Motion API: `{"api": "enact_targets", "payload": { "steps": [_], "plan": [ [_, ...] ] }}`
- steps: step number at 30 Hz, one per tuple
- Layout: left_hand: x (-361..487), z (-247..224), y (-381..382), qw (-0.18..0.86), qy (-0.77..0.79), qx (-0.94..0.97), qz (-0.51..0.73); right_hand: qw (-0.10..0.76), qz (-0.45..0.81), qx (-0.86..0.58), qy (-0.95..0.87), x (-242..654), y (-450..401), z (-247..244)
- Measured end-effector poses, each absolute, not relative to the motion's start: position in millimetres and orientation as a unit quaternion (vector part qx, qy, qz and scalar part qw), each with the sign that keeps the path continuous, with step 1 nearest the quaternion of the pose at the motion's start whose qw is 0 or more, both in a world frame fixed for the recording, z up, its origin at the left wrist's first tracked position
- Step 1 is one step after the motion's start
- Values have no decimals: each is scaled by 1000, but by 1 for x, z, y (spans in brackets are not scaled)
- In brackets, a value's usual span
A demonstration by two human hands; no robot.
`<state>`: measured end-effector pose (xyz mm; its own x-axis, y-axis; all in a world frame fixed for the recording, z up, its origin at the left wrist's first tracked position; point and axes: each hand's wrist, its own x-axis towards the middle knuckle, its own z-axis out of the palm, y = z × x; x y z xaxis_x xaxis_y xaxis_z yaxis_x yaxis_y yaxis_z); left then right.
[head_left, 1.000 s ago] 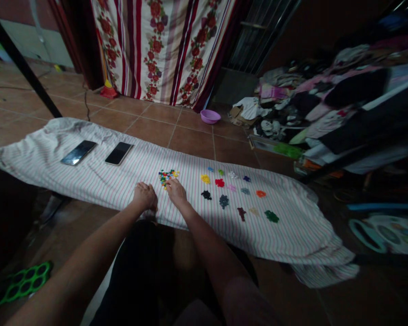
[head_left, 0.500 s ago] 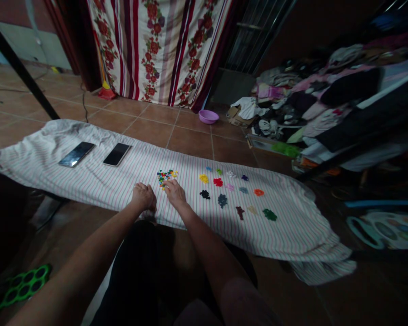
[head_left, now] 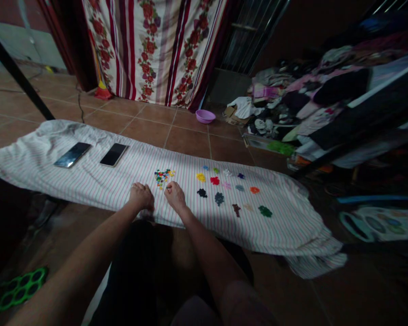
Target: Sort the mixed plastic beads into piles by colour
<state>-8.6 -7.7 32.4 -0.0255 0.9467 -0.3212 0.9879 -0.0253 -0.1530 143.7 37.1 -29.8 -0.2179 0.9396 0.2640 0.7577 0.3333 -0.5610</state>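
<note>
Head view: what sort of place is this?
Probably a room in a home: there's a floral curtain, a big heap of clothes and a purple basin on the tiled floor.

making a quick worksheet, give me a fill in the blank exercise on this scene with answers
Of the mixed-colour pile and the dark green pile, the one nearer the right hand is the ____ pile.
Two ____ with dark screens lie on the striped cloth.
Directly left of the red pile, in the same row, lies a ____ pile.
The round bowl stands on the tiled ____.
Missing words: mixed-colour; phones; yellow; floor.
</note>
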Motion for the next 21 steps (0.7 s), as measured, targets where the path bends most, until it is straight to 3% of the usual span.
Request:
{"api": "enact_targets", "payload": {
  "steps": [21],
  "plan": [
    [-9, 48, -16, 42, 669, 711, -211, 307, 197, -559, -744, 202, -3, -26]
  ]
}}
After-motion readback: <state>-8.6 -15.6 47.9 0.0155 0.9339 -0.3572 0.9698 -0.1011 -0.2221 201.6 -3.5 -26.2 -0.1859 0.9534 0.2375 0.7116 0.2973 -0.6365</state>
